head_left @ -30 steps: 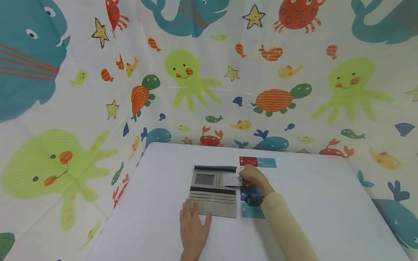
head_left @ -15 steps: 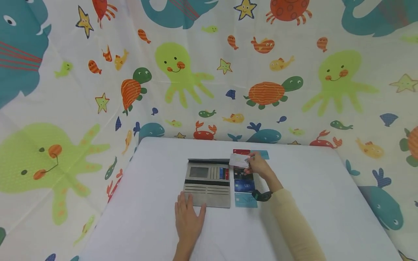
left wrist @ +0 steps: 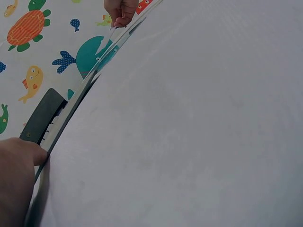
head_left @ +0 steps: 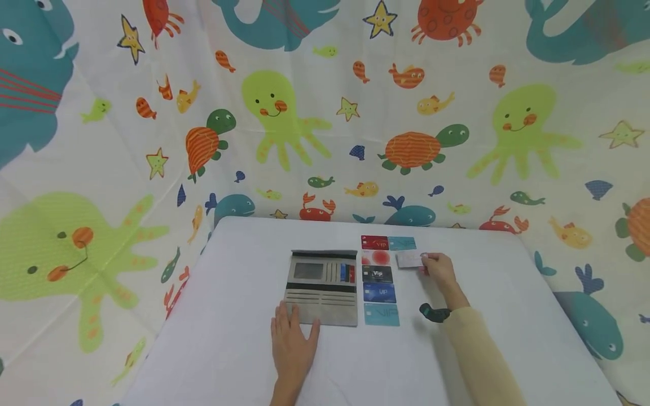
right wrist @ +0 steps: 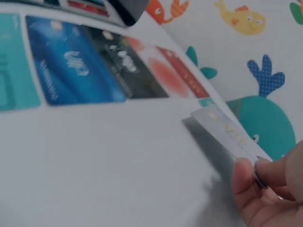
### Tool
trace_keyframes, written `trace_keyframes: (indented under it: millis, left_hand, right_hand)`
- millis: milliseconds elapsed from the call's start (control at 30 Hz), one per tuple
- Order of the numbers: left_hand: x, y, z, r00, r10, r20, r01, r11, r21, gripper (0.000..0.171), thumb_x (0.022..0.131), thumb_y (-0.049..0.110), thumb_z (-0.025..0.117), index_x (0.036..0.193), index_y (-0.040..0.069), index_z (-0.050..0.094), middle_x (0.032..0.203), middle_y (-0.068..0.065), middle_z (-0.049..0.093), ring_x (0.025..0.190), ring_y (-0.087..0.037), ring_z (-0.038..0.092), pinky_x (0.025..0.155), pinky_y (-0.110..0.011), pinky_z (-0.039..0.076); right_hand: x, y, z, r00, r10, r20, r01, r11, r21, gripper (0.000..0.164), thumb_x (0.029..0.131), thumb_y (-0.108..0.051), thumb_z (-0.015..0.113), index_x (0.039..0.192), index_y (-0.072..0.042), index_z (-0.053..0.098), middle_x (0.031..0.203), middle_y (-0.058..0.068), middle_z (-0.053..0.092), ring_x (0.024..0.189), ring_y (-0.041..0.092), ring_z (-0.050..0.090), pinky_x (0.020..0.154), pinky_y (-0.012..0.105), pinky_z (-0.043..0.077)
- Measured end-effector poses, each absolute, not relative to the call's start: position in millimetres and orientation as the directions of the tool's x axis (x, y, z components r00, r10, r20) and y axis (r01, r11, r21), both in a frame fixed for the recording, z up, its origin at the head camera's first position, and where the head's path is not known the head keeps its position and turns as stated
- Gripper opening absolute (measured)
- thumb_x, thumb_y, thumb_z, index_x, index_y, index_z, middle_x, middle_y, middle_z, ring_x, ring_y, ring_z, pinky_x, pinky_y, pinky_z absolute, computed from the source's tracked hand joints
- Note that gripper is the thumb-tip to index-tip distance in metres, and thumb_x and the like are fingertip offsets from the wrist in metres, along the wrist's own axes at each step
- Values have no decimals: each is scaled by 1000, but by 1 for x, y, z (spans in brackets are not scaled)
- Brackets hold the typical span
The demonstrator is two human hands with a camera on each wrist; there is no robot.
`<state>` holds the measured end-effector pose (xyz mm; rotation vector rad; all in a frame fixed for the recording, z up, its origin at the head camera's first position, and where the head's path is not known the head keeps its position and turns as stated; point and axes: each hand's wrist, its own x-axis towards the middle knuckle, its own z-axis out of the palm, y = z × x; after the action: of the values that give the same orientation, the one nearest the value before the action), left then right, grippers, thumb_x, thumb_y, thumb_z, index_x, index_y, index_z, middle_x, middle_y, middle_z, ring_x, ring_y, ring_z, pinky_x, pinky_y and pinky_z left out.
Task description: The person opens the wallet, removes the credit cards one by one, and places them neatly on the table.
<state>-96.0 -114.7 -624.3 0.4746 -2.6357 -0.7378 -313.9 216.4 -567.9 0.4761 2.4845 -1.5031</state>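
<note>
My right hand [head_left: 440, 269] pinches a white card [head_left: 408, 259] by its right end, between thumb and fingers. In the right wrist view that card [right wrist: 226, 131] is tilted over the table and casts a shadow below it. An open grey wallet [head_left: 325, 313] lies flat, with a dark window and blue and red cards [head_left: 347, 273] in its right slots. My left hand [head_left: 294, 347] rests with straight fingers on the wallet's lower left corner. From the left wrist, my thumb [left wrist: 40, 153] shows at the wallet's edge.
Right of the wallet runs a column of cards: red [head_left: 374, 242], white with red circles [head_left: 376, 257], black [head_left: 377, 274], blue [head_left: 379, 293] and light blue [head_left: 381, 314]. A teal card [head_left: 402, 243] lies beside the red one. A sea-animal curtain [head_left: 315, 113] hangs behind the white table [head_left: 244, 270].
My right hand has drawn the white card out of the wallet's right slots and carried it right, past the card column. My left hand stays on the wallet. The head view has shifted slightly.
</note>
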Motion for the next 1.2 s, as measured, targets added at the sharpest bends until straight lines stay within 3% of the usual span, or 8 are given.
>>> trace_keyframes:
  millis: [200,400,667,900,1100,1200]
  left_hand:
    - [-96,-114,-624,-883,-402,243,-217,807,550,74,88,45,72,141,-3,52,159,-25,35,149,-42,31,123,-56,23]
    - [-95,-114,-625,-891,-400,215,-226,802,553,75,89,47,71,143,-1,51,160,-24,33,151,-40,28,124,-54,20]
    - [-95,-116,-626,-896,-395,203,-231,805,547,75,90,48,68,145,0,49,161,-22,31,152,-38,25,125,-54,19]
    - [-96,-114,-622,-893,-406,196,-240,796,555,75,90,46,69,144,-1,49,161,-23,32,151,-40,27,125,-54,20]
    - [-96,-114,-623,-891,-403,210,-233,802,550,73,90,46,69,143,-2,51,160,-24,33,150,-41,29,124,-55,21]
    - [-95,-114,-624,-884,-406,232,-231,810,539,74,89,46,70,142,-2,52,159,-24,34,149,-41,31,123,-55,23]
  right_hand:
    - [-308,215,-583,-943,222,-247,329,528,-783,42,104,-26,49,130,7,51,85,11,67,66,13,64,63,22,50]
    - [-306,206,-585,-965,233,-122,252,685,-684,38,101,-27,51,110,8,60,72,13,66,74,27,63,65,32,47]
    - [-307,197,-587,-959,244,-142,278,731,-623,36,103,-27,47,114,8,52,98,23,61,89,34,60,72,38,50]
    - [-308,195,-584,-955,253,-151,291,720,-630,38,104,-28,45,119,7,47,103,25,57,92,35,56,73,38,50]
    - [-298,183,-579,-953,300,37,176,652,-738,37,101,-23,47,116,10,54,107,29,61,95,39,58,80,47,51]
    - [-292,164,-573,-959,259,115,92,668,-739,33,100,-22,51,111,9,59,101,26,64,91,36,60,77,44,52]
